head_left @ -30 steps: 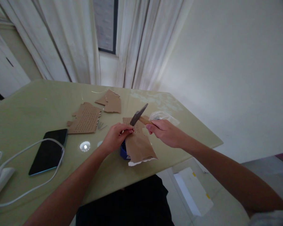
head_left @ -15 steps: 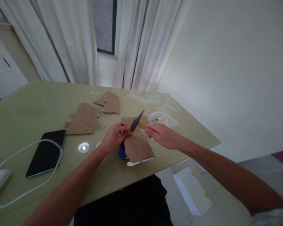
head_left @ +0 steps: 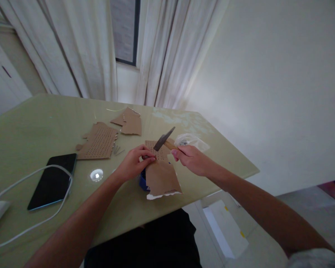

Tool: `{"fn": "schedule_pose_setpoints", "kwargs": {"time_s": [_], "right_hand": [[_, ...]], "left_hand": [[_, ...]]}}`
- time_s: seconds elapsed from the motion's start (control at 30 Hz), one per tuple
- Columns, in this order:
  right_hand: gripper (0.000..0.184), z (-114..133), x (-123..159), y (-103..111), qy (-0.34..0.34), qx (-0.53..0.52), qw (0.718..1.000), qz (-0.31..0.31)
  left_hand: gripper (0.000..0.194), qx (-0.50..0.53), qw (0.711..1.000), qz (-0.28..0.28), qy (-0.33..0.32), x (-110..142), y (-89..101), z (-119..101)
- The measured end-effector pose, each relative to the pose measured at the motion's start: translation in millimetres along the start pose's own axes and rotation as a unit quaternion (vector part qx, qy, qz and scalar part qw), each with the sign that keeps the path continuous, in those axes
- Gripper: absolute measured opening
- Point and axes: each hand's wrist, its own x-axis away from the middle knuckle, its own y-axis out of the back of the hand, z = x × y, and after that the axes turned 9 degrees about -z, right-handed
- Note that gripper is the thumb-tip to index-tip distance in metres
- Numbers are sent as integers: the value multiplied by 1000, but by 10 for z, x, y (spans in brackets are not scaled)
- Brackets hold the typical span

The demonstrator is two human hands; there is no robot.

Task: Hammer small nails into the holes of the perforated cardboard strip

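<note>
My right hand [head_left: 192, 160] is closed round the wooden handle of a hammer [head_left: 164, 140], whose dark metal head is raised just over the cardboard. My left hand [head_left: 136, 160] pinches a nail, mostly hidden by the fingertips, against a piece of cardboard [head_left: 162, 178]. Rows of small holes cover the far part of this piece; its near end is plain with a torn white edge. Beneath the cardboard, a blue round object [head_left: 143, 181] shows at its left side.
Several loose nails [head_left: 117, 150] lie beside another perforated cardboard piece [head_left: 99, 143]. Torn cardboard scraps [head_left: 131, 124] sit farther back. A clear plastic bag [head_left: 192, 141] is at the right. On the left are a dark tablet [head_left: 53, 182] and a white cable [head_left: 30, 223].
The hammer head has lifted slightly up and away from my left fingertips. My left hand keeps its pinch at the cardboard, and the view has shifted a little.
</note>
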Motion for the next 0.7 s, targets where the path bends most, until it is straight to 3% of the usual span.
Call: {"fn": "schedule_pose_setpoints", "kwargs": {"time_s": [0.1,0.27,0.43,0.6,0.7], "right_hand": [[45,-25,22,-14,-6,-7,1000,-8],[43,-59,52,-83,-3,35,999,41],[43,-99,55,-134,-8,-11,1000,3],[43,-137,56,-219,-15,17,999,44],[43,-140,54,-232,-14,2,1000,10]], "left_hand": [[28,-11,1000,2,2,7,10,-32],[37,-33,999,-4,-13,8,10,-56],[38,-33,999,-5,-12,8,16,-56],[42,-37,999,-6,-8,13,18,-59],[42,-36,999,-10,-5,16,15,-53]]}}
